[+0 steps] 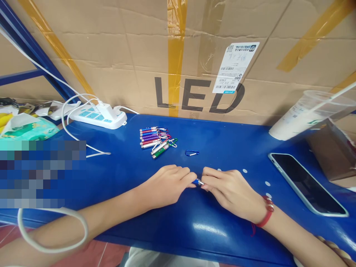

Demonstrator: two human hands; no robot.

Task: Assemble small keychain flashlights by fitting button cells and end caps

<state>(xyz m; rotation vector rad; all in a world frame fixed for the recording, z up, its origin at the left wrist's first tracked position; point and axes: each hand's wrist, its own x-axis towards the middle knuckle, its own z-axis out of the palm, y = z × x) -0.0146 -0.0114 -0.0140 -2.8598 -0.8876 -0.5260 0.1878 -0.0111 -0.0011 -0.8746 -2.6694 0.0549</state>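
Observation:
Between my hands is a small blue keychain flashlight [197, 181], with a blue body and a silver end showing. My left hand [171, 185] is closed around its body, hiding most of it. The fingers of my right hand [232, 189] pinch the silver end. Just beyond my hands lies a loose blue carabiner clip [191, 152]. Several more keychain flashlights [150, 137], in blue, purple, red, silver and green, lie in a row further back to the left, with coloured clips at their right ends.
A power strip [97, 116] with a white plug and cables sits at the back left. Behind the blue table [133, 226] stands a large cardboard box [125, 48]. On the right are a plastic cup [294, 115] with a straw and a phone [308, 185]. Small white discs [267, 183] lie nearby.

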